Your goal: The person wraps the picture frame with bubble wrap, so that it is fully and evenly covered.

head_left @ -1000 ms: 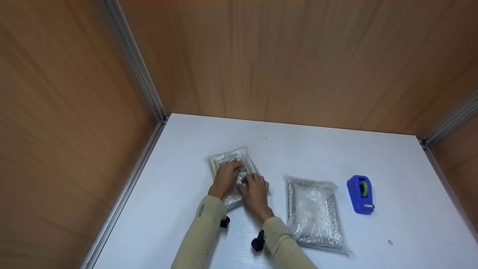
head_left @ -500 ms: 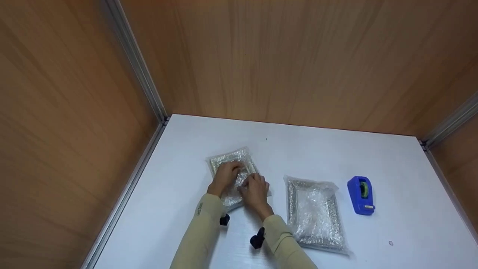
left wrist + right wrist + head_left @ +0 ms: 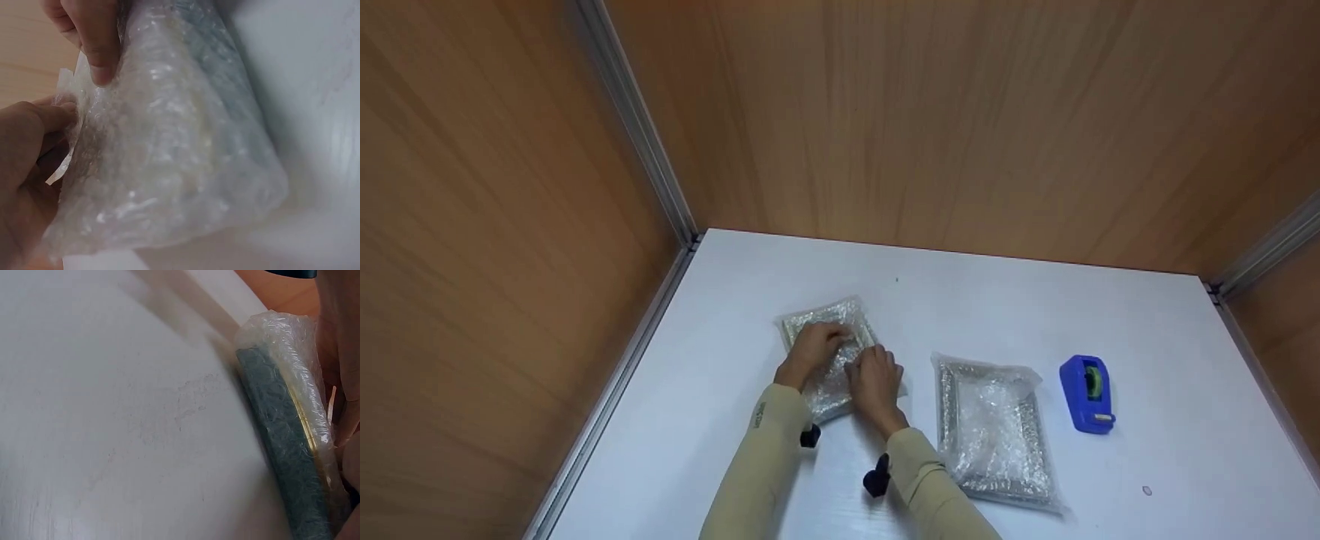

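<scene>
A picture frame wrapped in bubble wrap (image 3: 829, 401) lies tilted on the white table, under both hands. Its gold edge and dark green side show through the wrap (image 3: 284, 433) in the right wrist view. My left hand (image 3: 811, 351) is over its upper middle; the left wrist view shows my left thumb and fingers pinching a loose edge of clear wrap (image 3: 81, 90). Beside it, my right hand (image 3: 876, 382) holds the wrap near the frame's right side, fingers curled. In the left wrist view the right hand (image 3: 93, 34) has one fingertip against the wrap. Some fingertips are hidden.
A second bubble-wrapped frame (image 3: 994, 431) lies flat to the right. Beyond it stands a blue tape dispenser (image 3: 1087, 397) with a green roll. Wood panels (image 3: 945, 135) wall the table (image 3: 1110, 315) at the back and sides.
My right fingers have shifted slightly along the wrap and drawn closer together. The left hand stays nearly in place, and the wrapped frames have not visibly moved.
</scene>
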